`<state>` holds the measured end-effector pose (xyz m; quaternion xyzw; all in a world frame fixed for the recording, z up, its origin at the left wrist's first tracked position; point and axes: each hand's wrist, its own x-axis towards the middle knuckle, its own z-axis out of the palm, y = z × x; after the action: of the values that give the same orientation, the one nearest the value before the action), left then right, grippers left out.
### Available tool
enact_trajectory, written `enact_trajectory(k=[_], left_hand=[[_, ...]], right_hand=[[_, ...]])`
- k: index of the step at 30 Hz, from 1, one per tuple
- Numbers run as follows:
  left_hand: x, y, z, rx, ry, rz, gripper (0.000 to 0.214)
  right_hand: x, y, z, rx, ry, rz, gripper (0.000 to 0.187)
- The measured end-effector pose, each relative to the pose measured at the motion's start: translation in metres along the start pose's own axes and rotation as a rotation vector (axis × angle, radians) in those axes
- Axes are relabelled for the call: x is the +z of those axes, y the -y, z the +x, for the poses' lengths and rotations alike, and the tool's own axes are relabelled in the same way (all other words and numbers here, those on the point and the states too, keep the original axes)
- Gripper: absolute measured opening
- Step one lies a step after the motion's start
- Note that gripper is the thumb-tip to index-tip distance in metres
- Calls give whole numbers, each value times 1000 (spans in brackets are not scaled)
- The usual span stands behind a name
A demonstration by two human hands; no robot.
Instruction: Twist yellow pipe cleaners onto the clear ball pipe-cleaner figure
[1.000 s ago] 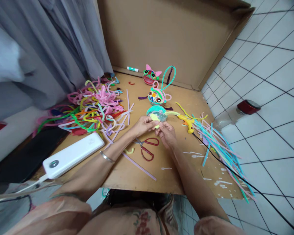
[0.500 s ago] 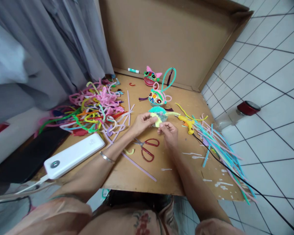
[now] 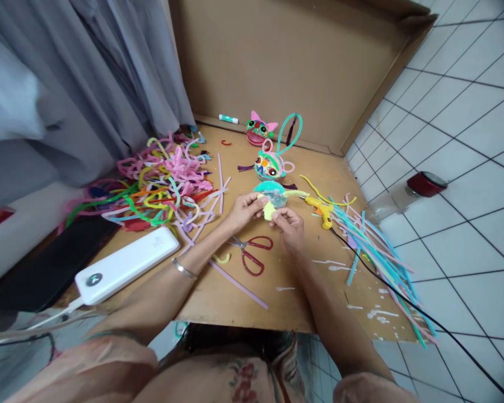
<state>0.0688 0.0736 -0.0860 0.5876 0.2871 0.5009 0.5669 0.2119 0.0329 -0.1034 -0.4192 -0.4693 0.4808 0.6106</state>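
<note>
Over the middle of the cardboard sheet (image 3: 235,302), both of my hands hold a small round craft piece (image 3: 272,195) with a teal pipe-cleaner rim and a clear centre. My left hand (image 3: 243,211) pinches its left side. My right hand (image 3: 288,225) is closed on a yellow pipe cleaner (image 3: 269,210) bent against the piece's lower edge. The rest of the yellow pipe cleaner runs off to the right, towards the glue gun (image 3: 321,209).
Red-handled scissors (image 3: 252,253) lie just below my hands. A heap of coloured pipe cleaners (image 3: 159,179) is at left, straight ones (image 3: 373,246) at right. Two finished pipe-cleaner faces (image 3: 269,165) stand behind. A white power bank (image 3: 126,264) and the glue gun's black cord (image 3: 403,299) lie nearby.
My hands stayed in place. The yellow pipe cleaner's end shifted lower against the piece as my fingers worked it.
</note>
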Motion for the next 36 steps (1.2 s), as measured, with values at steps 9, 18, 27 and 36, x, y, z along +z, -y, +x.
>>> enact_trajectory(k=[9, 18, 27, 36], left_hand=[[-1, -3, 0, -36, 39, -5, 50], [1, -8, 1, -58, 36, 25, 49], [1, -10, -1, -102, 58, 29, 45], [1, -7, -2, -114, 72, 19, 43]], right_hand=[[-3, 1, 3, 4, -57, -3, 18], [-5, -4, 2, -29, -38, -10, 17], [-5, -2, 4, -41, -71, 12, 17], [-7, -1, 4, -29, -20, -14, 17]])
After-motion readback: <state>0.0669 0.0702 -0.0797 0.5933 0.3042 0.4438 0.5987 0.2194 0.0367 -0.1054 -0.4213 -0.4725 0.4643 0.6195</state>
